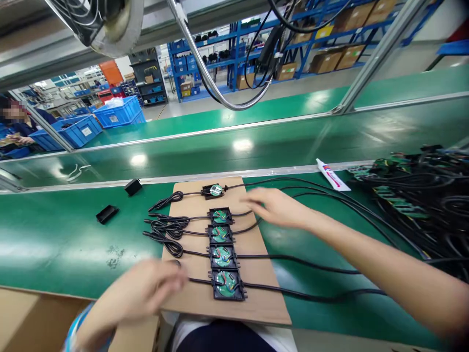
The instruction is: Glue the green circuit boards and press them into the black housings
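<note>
Left hand (150,286), perhaps on cable (200,280), near cases (230,296) with circuit boards (226,284).

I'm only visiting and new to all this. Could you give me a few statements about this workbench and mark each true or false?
1. Five black cases lie on the cardboard. True.
2. The right hand is nearer the lowest case than the left hand. False: the left hand is nearer.
3. The white tube lies to the right of the cardboard. True.
4. The two small black boxes rest on top of the cardboard. False: they lie on the green table, to its left.
5. The big bins at the upper left are yellow. False: they are blue.
</note>
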{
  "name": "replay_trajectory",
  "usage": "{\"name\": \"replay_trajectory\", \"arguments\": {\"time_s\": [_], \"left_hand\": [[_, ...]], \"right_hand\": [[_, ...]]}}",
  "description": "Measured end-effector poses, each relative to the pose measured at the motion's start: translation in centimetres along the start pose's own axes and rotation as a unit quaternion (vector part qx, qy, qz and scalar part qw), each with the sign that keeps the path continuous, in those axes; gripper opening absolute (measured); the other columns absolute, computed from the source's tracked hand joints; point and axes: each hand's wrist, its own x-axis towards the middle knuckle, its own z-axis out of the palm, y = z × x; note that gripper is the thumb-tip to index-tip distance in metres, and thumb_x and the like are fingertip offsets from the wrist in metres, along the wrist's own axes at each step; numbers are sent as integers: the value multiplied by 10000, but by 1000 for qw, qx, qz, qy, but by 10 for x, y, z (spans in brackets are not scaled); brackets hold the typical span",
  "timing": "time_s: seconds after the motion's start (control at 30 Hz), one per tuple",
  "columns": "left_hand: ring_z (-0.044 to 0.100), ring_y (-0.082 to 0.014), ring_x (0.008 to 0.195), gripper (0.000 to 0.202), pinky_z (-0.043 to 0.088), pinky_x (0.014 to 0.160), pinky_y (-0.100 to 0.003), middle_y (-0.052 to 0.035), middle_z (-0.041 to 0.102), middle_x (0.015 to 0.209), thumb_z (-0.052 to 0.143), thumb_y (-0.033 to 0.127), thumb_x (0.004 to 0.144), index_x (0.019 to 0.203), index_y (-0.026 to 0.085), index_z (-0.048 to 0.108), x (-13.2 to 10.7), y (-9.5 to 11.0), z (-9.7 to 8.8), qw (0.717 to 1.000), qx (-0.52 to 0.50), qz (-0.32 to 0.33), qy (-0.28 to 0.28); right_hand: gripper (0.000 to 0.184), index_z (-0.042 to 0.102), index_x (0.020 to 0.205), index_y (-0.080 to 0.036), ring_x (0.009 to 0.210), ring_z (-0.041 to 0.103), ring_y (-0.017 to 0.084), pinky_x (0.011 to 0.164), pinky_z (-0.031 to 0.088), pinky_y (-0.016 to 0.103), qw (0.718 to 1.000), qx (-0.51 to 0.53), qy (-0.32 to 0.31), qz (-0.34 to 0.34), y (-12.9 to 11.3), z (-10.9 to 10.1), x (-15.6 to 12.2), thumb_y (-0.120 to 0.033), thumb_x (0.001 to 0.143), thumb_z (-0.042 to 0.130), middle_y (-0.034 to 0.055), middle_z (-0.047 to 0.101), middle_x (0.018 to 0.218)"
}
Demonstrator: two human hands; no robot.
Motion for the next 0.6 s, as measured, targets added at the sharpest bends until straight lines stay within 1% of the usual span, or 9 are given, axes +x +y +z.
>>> {"name": "replay_trajectory", "arguments": {"time_s": [0.07, 0.1, 0.17, 0.23, 0.27, 0.33, 0.4, 0.47, 0.6], "left_hand": [[656, -173, 822, 213, 529, 780, -283, -35, 707, 899, 501, 268, 957, 986, 206, 702, 69, -22, -5, 995, 44, -64, 65], [655, -200, 893, 197, 520, 831, -311, -63, 707, 966, 527, 230, 930, 1023, 191, 696, 106, -35, -6, 991, 55, -81, 88], [635, -237, 1012, 232, 492, 906, -347, -111, 686, 1095, 600, 166, 860, 1078, 161, 676, 171, -63, -2, 987, 64, -97, 107], [615, -270, 1063, 217, 465, 935, -376, -130, 677, 1110, 662, 165, 814, 1029, 143, 677, 209, -86, 6, 986, 64, -103, 112], [616, -272, 1051, 172, 459, 926, -376, -120, 686, 1075, 669, 182, 818, 985, 149, 682, 217, -95, 10, 987, 59, -102, 112], [633, -241, 964, 91, 456, 857, -334, -75, 705, 965, 628, 234, 872, 910, 174, 685, 216, -105, 13, 989, 39, -94, 105], [631, -194, 829, 165, 438, 754, -283, -33, 701, 861, 549, 278, 934, 891, 191, 683, 203, -106, 11, 991, 14, -90, 102], [598, -165, 728, 231, 399, 674, -264, -13, 683, 797, 491, 305, 966, 891, 192, 678, 190, -102, 3, 989, -5, -98, 108], [548, -156, 660, 242, 322, 612, -268, -3, 649, 721, 509, 322, 955, 830, 186, 665, 185, -92, -10, 985, 1, -117, 130]], "right_hand": [[339, 684, 1111, -110, 1112, 595, 278, 1021, 423, 453, 999, -23, 39, 17, 31, 16, 63, -142, 846, 476, 161, 687, 1164], [320, 683, 1077, -102, 1100, 591, 286, 1015, 422, 462, 998, -29, 47, 18, 45, 27, 84, -129, 810, 508, 167, 688, 1143], [252, 681, 993, -119, 1045, 592, 284, 976, 441, 460, 998, -29, 52, 12, 67, 49, 105, -134, 785, 541, 152, 698, 1065], [156, 666, 904, -147, 981, 600, 267, 931, 469, 438, 998, -22, 57, 0, 81, 64, 105, -163, 809, 543, 126, 699, 973], [142, 654, 893, -153, 965, 606, 258, 916, 482, 426, 998, -16, 61, -5, 85, 67, 101, -174, 831, 528, 121, 695, 956], [196, 629, 999, -151, 945, 626, 241, 883, 511, 403, 997, -1, 74, -10, 85, 65, 89, -187, 884, 474, 122, 690, 965], [312, 557, 1204, -146, 929, 647, 221, 851, 538, 387, 996, 15, 89, -9, 77, 57, 78, -193, 933, 408, 119, 686, 1009], [391, 483, 1332, -165, 972, 659, 206, 867, 551, 377, 994, 19, 96, -38, 63, 45, 73, -183, 955, 381, 111, 682, 1097], [380, 586, 1262, -182, 1084, 655, 213, 911, 555, 364, 990, -13, 73, -122, 37, 25, 77, -135, 938, 393, 97, 683, 1188]]}}
